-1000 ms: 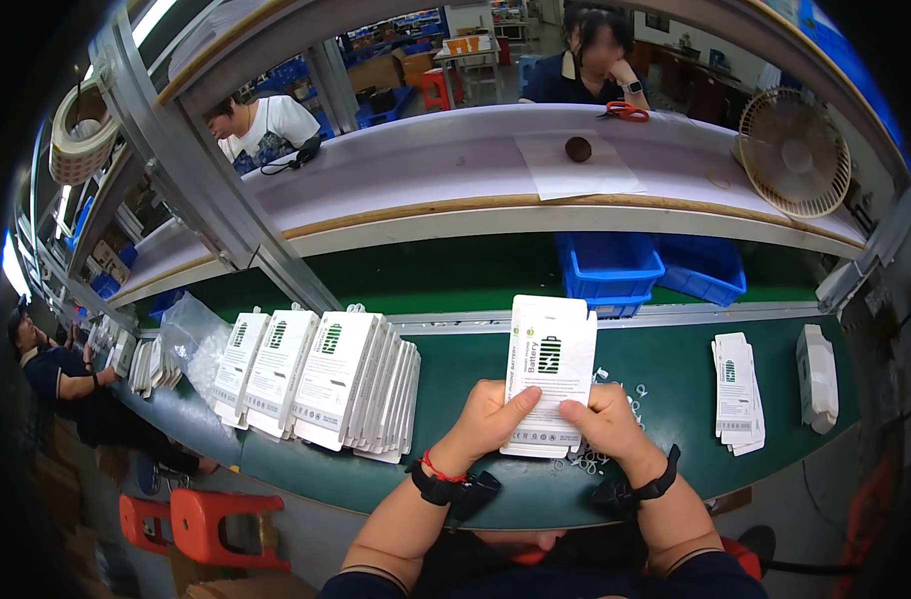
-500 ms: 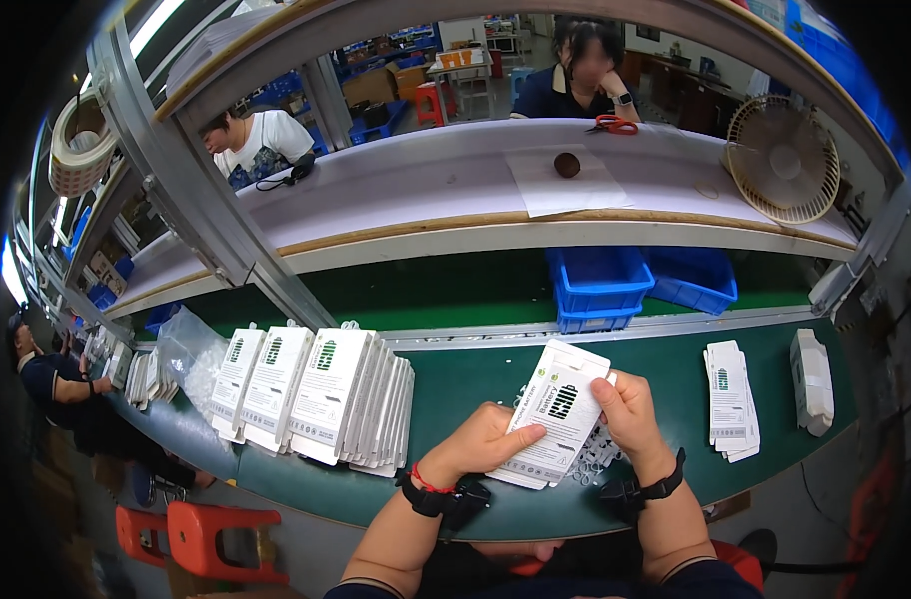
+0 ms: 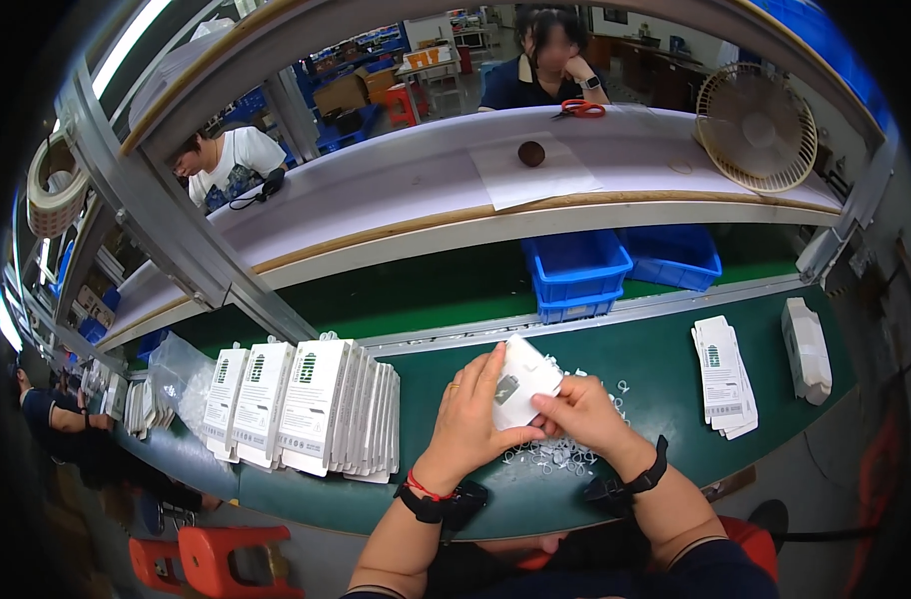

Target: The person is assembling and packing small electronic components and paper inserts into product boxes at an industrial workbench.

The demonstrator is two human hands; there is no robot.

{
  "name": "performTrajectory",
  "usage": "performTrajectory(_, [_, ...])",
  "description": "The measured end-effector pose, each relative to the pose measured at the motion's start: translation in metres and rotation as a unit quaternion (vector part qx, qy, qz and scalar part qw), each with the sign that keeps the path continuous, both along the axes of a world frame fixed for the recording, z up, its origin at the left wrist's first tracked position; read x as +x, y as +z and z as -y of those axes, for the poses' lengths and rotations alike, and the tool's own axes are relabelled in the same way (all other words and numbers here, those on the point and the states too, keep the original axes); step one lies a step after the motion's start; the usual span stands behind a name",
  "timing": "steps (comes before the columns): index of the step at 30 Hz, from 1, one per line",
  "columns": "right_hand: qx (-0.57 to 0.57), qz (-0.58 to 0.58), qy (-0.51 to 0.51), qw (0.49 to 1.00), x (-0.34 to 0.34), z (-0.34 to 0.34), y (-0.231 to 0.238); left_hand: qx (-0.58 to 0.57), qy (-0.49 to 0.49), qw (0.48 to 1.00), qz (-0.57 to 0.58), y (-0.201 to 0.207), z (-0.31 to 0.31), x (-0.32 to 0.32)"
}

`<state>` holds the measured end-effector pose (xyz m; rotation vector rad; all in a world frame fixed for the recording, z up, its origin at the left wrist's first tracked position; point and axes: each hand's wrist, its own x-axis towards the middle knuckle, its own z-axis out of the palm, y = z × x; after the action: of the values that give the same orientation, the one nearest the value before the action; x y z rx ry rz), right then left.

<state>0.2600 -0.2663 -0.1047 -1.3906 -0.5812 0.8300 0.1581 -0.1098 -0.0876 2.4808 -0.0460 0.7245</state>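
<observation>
A white printed battery box [image 3: 531,375] is tilted up between my two hands over the green table. My left hand [image 3: 467,411] grips its left side, fingers along the edge and thumb low across the front. At the lower right corner, my right hand [image 3: 587,413] pinches the box between thumb and fingers. Small white plastic hanging loops [image 3: 553,457] lie scattered on the table beneath and beside my hands. To the left, several similar white boxes [image 3: 311,414] stand in upright rows, some with loops at their tops.
At the right lie a small pile of flat white boxes [image 3: 722,384] and another white carton [image 3: 806,351]. Blue bins [image 3: 577,270] sit below the shelf [image 3: 376,200], which holds scissors [image 3: 581,109], a brown ball [image 3: 531,153] and a fan [image 3: 758,130]. Two people sit beyond it.
The box has turned in my hands and now shows a different face, tipped upward. My right hand has moved from its upper right edge to the lower right corner. The view has shifted slightly.
</observation>
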Motion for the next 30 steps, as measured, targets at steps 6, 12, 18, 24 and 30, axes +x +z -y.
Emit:
performTrajectory(6, [0.008, 0.039, 0.038, 0.998, -0.005, -0.002, -0.003, -0.028, 0.012, 1.000, -0.006, 0.003, 0.000, -0.001])
performTrajectory(12, [0.100, 0.053, 0.047, 0.992, 0.001, -0.002, -0.007, -0.070, 0.034, 0.996, 0.034, 0.003, -0.001, 0.000])
performTrajectory(18, [0.119, 0.008, 0.035, 0.992, -0.002, -0.005, -0.010, -0.091, 0.044, 0.994, 0.046, -0.001, 0.001, 0.000])
performTrajectory(24, [0.140, -0.046, 0.042, 0.988, -0.005, -0.005, -0.006, -0.069, 0.038, 0.994, 0.077, -0.002, 0.003, 0.002])
performTrajectory(30, [0.152, 0.033, 0.016, 0.988, -0.014, -0.008, 0.004, -0.024, 0.030, 0.996, 0.083, -0.002, 0.001, 0.001])
